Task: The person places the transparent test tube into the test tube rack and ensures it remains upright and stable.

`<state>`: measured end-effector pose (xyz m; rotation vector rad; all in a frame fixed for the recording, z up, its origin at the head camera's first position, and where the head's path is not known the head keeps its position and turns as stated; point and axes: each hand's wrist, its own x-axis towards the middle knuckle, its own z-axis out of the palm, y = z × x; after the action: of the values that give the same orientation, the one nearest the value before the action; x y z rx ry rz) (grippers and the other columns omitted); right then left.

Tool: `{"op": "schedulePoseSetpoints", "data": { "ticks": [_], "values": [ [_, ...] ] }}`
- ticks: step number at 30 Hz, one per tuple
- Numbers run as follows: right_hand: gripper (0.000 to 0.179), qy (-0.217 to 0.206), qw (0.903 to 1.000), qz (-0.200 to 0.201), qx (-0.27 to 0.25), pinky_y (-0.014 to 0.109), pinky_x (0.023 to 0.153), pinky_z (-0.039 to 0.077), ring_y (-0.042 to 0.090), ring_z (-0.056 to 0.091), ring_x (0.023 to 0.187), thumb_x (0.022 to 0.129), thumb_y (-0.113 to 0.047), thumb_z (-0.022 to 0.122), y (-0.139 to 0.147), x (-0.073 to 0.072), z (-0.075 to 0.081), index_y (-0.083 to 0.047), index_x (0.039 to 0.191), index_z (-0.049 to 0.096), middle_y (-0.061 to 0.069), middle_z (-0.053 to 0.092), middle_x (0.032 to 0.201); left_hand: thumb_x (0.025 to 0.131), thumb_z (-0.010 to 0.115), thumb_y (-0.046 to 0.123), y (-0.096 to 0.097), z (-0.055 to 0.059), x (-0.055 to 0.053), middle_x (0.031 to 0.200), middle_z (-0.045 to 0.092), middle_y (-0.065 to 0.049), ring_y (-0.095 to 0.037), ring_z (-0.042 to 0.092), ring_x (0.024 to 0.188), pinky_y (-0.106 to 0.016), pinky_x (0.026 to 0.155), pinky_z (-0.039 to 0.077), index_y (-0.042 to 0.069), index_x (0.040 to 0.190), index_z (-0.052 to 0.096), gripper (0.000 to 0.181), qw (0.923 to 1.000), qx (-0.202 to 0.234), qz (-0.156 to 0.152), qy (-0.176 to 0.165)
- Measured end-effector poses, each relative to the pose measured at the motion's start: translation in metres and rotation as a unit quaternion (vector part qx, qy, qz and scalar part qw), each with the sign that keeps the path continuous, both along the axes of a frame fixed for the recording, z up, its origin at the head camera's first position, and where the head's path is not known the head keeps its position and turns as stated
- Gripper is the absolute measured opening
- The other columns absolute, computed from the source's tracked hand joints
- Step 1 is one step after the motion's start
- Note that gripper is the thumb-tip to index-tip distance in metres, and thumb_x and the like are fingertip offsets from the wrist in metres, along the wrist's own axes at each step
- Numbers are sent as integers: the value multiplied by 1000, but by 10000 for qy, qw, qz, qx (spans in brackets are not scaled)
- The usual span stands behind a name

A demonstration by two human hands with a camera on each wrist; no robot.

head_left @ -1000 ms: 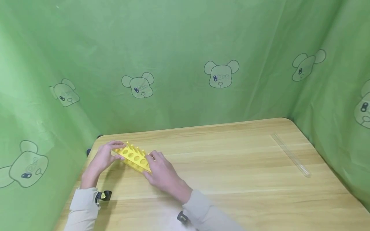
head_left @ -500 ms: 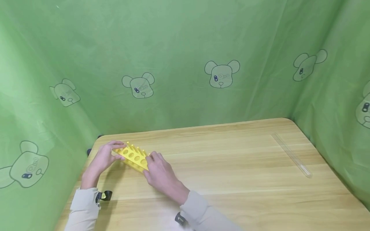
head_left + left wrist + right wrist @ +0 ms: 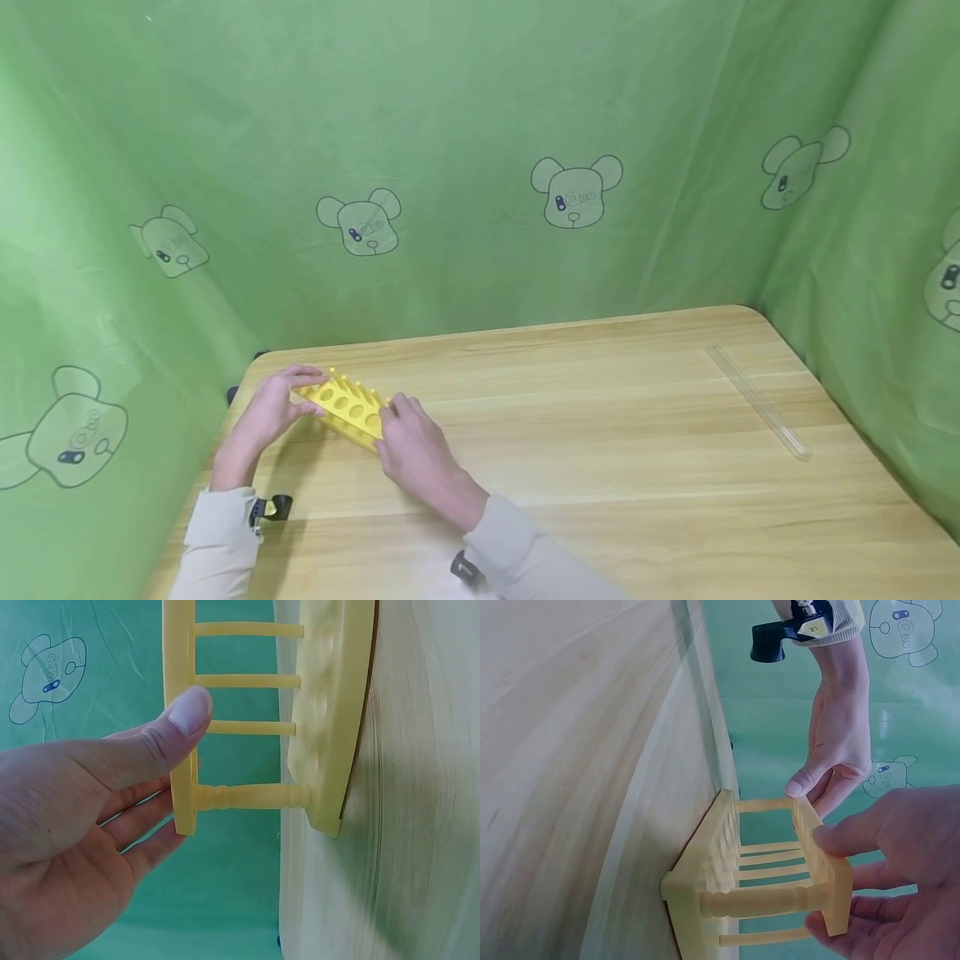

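A yellow test tube rack stands at the left of the table, with round holes in its upper plate and a row of upright pegs along its far side. My left hand pinches the upper plate at the left end; in the left wrist view the thumb lies on one side of the plate, with fingers behind it. At the other end my right hand grips the same plate between thumb and fingers. Posts join the plate to the base, which appears to rest on the wood. No tubes are seen in the rack.
A clear glass test tube lies flat and slanted at the right of the wooden table. Green curtains with printed bear heads hang behind the table and on both sides.
My right hand has shifted slightly left along the rack, covering a little more of its right end. The left hand and the rack stay almost still.
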<state>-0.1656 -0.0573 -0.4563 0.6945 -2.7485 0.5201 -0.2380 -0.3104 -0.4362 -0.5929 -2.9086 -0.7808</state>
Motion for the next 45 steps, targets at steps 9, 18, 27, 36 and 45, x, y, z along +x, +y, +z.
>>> {"op": "schedulePoseSetpoints", "data": {
  "ticks": [9,18,27,36,45],
  "values": [
    [40,-68,9999,-2,102,17,81,57,17,58,98,91,-25,79,-1,1,5,0,119,71,7,63,114,76,87,2,-1,-2,-1,136,60,-27,-52,52,127,-66,111,39,-5,125,68,53,10000,-25,18,29],
    [42,-252,9997,-55,-20,18,85,57,17,57,100,90,-23,80,0,-2,5,0,123,70,7,62,117,77,86,4,1,-1,-1,135,60,-28,-52,51,127,-67,111,38,-5,125,68,53,10000,-51,49,35],
    [42,-331,9992,-169,149,16,85,57,17,58,104,92,-24,78,4,-5,7,-1,126,69,6,62,121,77,86,6,6,0,-2,137,58,-27,-52,49,130,-67,113,34,-4,126,68,53,9995,54,244,-175],
    [43,-377,9988,-156,258,15,85,56,17,57,103,91,-22,80,8,-11,9,-1,127,68,7,62,121,76,88,8,8,-3,-2,134,61,-26,-50,52,127,-66,112,38,-2,124,70,53,9994,15,342,-6],
    [46,-660,9975,-169,197,17,86,56,17,58,107,92,-19,79,12,-19,10,-2,133,65,6,61,124,75,89,8,12,-4,-3,128,64,-26,-50,56,122,-64,109,42,-4,122,70,52,9991,-14,408,102]
  ]
}}
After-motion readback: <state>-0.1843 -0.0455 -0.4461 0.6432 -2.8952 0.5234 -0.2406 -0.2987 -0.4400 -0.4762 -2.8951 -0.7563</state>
